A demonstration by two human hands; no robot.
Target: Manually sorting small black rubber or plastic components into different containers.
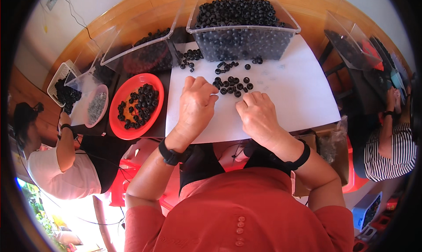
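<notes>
Left hand [198, 101] curled beside loose black pieces [238, 93] | right hand [258, 115] curled near them | fingers hide any grip, cannot tell | pieces on white tabletop [303, 85], before clear bin [246, 45]

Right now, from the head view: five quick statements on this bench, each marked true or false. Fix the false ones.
1. The large clear bin is heaped with black beads. True.
2. Loose black beads lie on the white work surface, beyond the hands. True.
3. The red plate is to the right of the right hand. False: it is to the left of the left hand.
4. The red plate has black beads on it. True.
5. Only the left wrist wears a band. False: there is a dark band on the left wrist and another on the right wrist.
</notes>
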